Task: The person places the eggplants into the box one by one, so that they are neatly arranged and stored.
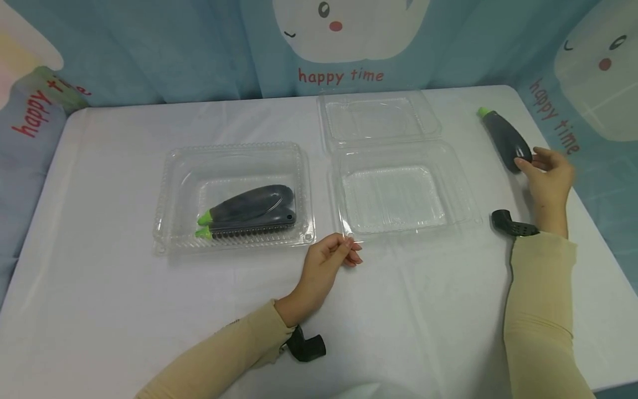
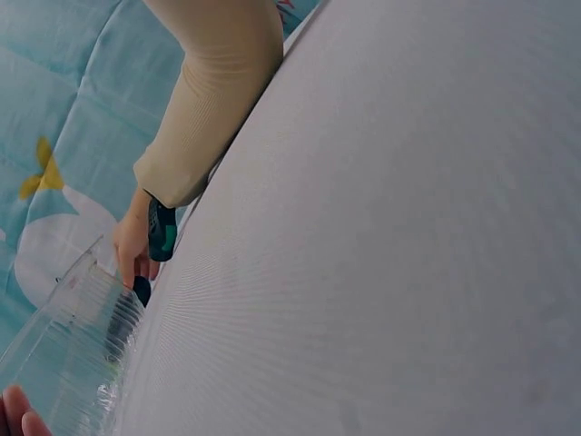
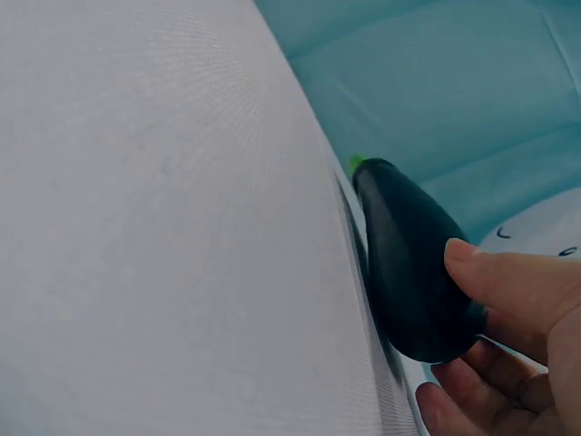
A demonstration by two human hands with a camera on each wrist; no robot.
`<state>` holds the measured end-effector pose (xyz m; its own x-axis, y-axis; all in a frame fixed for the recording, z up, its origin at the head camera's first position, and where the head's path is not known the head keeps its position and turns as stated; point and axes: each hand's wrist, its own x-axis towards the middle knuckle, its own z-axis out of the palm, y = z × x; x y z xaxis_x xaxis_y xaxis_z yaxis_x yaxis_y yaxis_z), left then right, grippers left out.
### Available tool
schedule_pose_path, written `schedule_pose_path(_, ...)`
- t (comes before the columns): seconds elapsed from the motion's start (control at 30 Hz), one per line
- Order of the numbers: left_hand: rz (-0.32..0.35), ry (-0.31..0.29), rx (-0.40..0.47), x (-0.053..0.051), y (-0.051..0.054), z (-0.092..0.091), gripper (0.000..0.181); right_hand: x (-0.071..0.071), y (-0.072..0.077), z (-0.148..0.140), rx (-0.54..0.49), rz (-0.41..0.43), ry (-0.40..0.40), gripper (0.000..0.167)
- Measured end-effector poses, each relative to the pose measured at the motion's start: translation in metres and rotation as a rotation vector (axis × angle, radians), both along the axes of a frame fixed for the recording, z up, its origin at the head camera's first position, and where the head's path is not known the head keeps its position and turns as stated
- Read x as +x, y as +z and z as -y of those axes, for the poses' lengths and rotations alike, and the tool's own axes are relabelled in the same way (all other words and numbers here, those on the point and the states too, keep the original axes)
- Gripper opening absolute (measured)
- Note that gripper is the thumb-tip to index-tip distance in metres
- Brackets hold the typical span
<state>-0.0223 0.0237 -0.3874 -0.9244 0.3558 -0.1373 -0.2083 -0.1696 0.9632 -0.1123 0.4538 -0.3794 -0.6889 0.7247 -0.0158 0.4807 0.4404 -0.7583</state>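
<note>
R hand (image 1: 550, 180) is out at the far R of the white-covered table (image 1: 99, 305), thumb on one side & fingers on the other, pinching the blunt end of a dark toy eggplant (image 1: 504, 138). Gap btwn thumb & fingers is just the eggplant's thickness. Its green stem tip points far & a bit L; can't tell if it's resting on the cloth or slightly up.

L hand (image 1: 324, 260) is near the table's middle, thumb & forefinger closed on the near L corner of a clear plastic clamshell box (image 1: 396, 199), other fingers curled loosely below. That box lies open, lid (image 1: 371, 119) folded back on the far side.

Just L of it is a 2nd clear container (image 1: 234, 159) w/ two more eggplants inside, the far eggplant (image 1: 249, 204) & the near eggplant (image 1: 256, 224), side by side in its near R part, green tips L. Near one's edge looks toothed thru the plastic; can't tell why.

Both arms: beige sleeves, w/ a black wrist cam at each cuff. Blue cloth w/ cartoon faces & "happy time" hangs behind.
</note>
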Motion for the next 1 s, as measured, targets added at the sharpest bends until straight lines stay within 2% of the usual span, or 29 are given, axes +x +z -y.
schedule_pose_path(0.2, -0.002, 0.001, -0.002, 0.0003, 0.0006, 0.0014, 0.020, 0.0018, 0.0016, 0.0008, -0.099, 0.003, 0.024, 0.050)
schedule_pose_path(0.4, -0.003, -0.007, 0.001, 0.0000, -0.0005, 0.0012, 0.021, 0.0026, 0.0006, 0.0013, -0.087, -0.006, 0.063, 0.046)
schedule_pose_path(0.5, -0.008, -0.007, 0.002, -0.0002, -0.0012, 0.0006, 0.021, 0.0025, -0.0001, 0.0010, -0.075, 0.004, 0.078, 0.049)
schedule_pose_path(0.63, -0.010, -0.007, 0.003, 0.0000, -0.0020, 0.0001, 0.020, 0.0025, -0.0003, 0.0008, -0.096, 0.017, 0.079, 0.056)
schedule_pose_path(0.87, -0.003, -0.003, 0.001, -0.0001, -0.0013, 0.0003, 0.020, 0.0035, 0.0001, 0.0014, -0.131, 0.006, 0.064, 0.051)
schedule_pose_path(1.0, 0.000, 0.002, -0.003, -0.0002, -0.0017, 0.0002, 0.019, 0.0030, 0.0010, 0.0015, -0.164, 0.001, 0.057, 0.056)
